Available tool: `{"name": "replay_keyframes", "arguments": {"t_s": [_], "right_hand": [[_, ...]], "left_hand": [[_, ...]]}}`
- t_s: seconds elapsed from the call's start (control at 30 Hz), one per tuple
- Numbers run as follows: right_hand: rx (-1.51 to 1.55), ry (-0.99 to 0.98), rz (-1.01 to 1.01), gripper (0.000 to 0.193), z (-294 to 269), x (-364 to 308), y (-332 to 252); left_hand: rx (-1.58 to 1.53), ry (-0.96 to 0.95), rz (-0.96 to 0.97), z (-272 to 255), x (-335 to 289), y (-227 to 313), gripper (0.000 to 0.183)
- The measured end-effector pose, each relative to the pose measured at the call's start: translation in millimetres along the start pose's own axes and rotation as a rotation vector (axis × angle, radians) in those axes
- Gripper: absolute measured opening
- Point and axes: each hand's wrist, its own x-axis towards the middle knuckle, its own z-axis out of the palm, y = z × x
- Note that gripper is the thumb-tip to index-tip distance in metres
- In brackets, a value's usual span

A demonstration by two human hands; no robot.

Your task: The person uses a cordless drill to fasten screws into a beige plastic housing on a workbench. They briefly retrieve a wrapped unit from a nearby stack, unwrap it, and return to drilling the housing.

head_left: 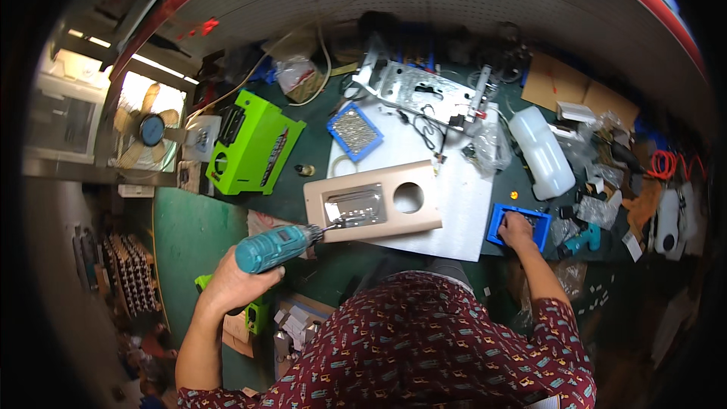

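Note:
My left hand (233, 285) grips a teal cordless drill (271, 248). The drill's bit points right, over the left part of a beige panel (413, 223). That panel lies on a white foam sheet (468, 204) and has a rectangular window and a round hole. To the right, my right hand (517, 230) reaches down into a small blue bin (544, 232). Its fingers are curled together, and whatever they pinch is hidden. A second blue tray (370, 126), filled with many small metal pieces, sits behind the panel.
A bright green housing (254, 148) stands at the left. A silver metal assembly (428, 92) with black cables lies at the back. A translucent white tank (542, 153) is beside the foam sheet. Another teal power tool (581, 241) rests among plastic bags at the right.

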Motion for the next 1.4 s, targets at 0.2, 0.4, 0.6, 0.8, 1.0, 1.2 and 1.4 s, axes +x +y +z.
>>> {"name": "replay_keyframes", "arguments": {"t_s": [0.2, 0.4, 0.6, 0.8, 1.0, 1.2, 1.4], "right_hand": [[0.672, 0.15, -0.3, 0.023, -49, -50, -93], [1.082, -0.519, -0.243, 0.011, -53, 10, -208], [1.325, -1.333, -0.361, 0.01, -9, 40, -302], [1.548, -1.678, -0.161, 0.013, 34, 40, -334], [1.599, -1.739, -0.023, 0.017, 64, 44, -339], [1.624, -1.752, 0.054, 0.02, 80, 45, -339], [1.651, -1.741, 0.105, 0.024, 94, 45, -341]], "left_hand": [[-0.052, -0.009, -0.026, 0, 0, 2, 0.031], [-0.025, 0.018, -0.022, 1, -2, -3, 0.03], [-0.033, 0.029, -0.052, 4, -3, -3, 0.028], [0.006, 0.036, -0.153, 3, -7, 14, 0.023], [-0.025, 0.003, -0.254, 7, -12, 10, 0.023], [0.007, -0.034, -0.239, 13, -13, 0, 0.019], [-0.073, 0.023, -0.279, 16, -12, 0, 0.023]]}}
